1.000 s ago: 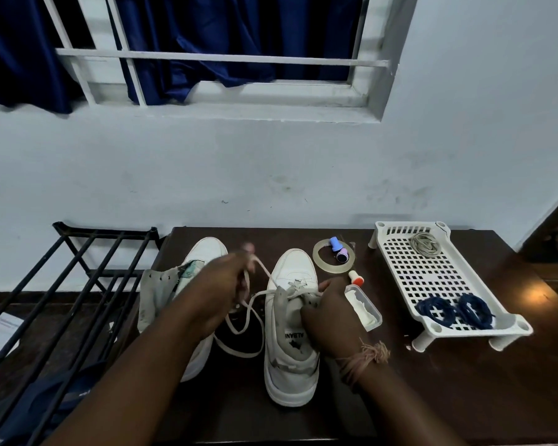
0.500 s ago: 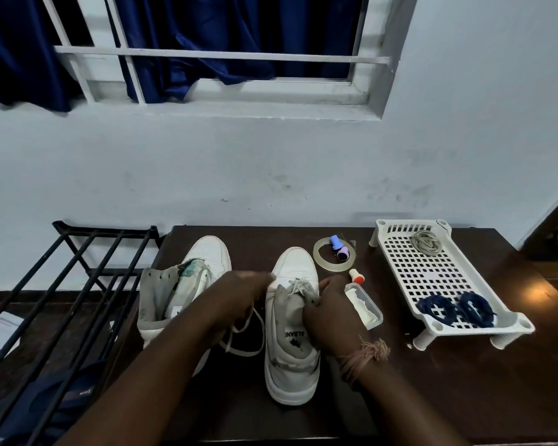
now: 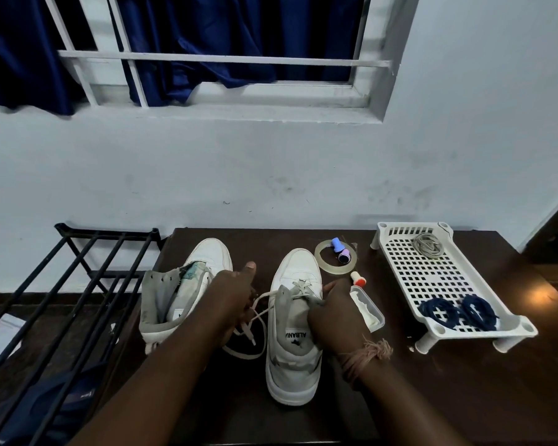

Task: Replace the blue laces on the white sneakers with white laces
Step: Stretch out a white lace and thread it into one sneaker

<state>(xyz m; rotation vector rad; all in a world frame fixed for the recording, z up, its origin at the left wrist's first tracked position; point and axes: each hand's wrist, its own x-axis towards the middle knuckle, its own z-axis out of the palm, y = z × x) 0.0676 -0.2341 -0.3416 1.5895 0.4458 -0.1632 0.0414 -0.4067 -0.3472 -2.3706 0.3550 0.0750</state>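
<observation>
Lower centre: right hand grips the grey fabric tongue of the right sneaker, fingers curled round it. Left hand beside it, fingers closed on the flat white lace, thumb extended. Left sneaker unlaced, just left. Right of centre: perforated white plastic tray on the dark table, holding two coiled blue laces.

glossy dark wood table, white perforated plastic tray, black metal rack, satiny blue curtain
</observation>
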